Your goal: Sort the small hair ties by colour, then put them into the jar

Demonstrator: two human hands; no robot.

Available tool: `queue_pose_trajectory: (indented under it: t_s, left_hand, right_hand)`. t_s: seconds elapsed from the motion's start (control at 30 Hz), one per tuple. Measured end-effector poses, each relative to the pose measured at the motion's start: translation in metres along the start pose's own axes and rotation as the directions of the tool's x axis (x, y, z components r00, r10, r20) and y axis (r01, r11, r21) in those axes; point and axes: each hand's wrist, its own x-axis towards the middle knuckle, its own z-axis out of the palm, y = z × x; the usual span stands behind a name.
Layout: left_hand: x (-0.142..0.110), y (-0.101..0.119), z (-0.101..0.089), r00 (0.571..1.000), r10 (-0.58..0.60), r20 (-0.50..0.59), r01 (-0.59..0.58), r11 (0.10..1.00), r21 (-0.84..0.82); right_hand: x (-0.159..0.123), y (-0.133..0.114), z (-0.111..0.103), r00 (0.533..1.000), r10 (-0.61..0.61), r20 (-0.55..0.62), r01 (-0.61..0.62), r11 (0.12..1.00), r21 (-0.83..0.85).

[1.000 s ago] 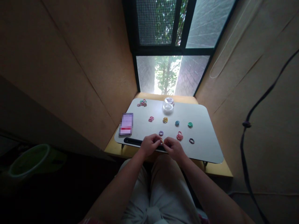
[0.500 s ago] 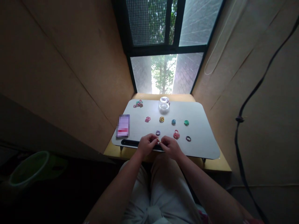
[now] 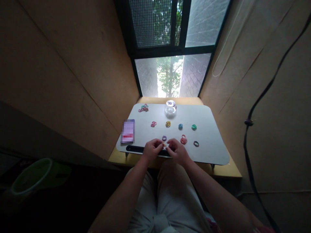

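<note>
left hand (image 3: 153, 149) — pinching small yellowish piece (image 3: 164, 145) | tabletop (image 3: 209, 132) — smooth, round-cornered

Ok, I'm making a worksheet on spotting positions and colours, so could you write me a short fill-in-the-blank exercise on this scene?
1. Between the yellow cluster and the green cluster lies a cluster coloured ____.
2. Seen from the person's seat, the mixed-colour pile lies near the far ____ corner of the white table.
3. The hand nearest the red cluster is the person's ____ one.

Missing words: blue; left; right.
</note>
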Motion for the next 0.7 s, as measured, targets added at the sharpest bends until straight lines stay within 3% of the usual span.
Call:
queue_pose_trajectory:
  t_s: [0.2,0.37,0.7]
  left_hand:
    - [-0.0013,-0.0008,-0.0002,0.999,0.02,0.03,-0.024,0.993,0.117]
    - [-0.0004,-0.0014,-0.0012,0.998,0.026,0.058,-0.031,0.995,0.094]
    - [0.0001,0.0024,0.0056,1.0,-0.006,-0.013,0.006,1.0,0.001]
  right_hand:
    - [-0.0003,-0.0051,-0.0013,0.998,-0.048,0.028,0.05,0.997,-0.062]
    - [0.0,-0.0064,-0.0036,0.997,-0.077,0.028,0.079,0.993,-0.084]
    - [0.0017,-0.0072,-0.0041,0.996,-0.083,0.029,0.085,0.993,-0.081]
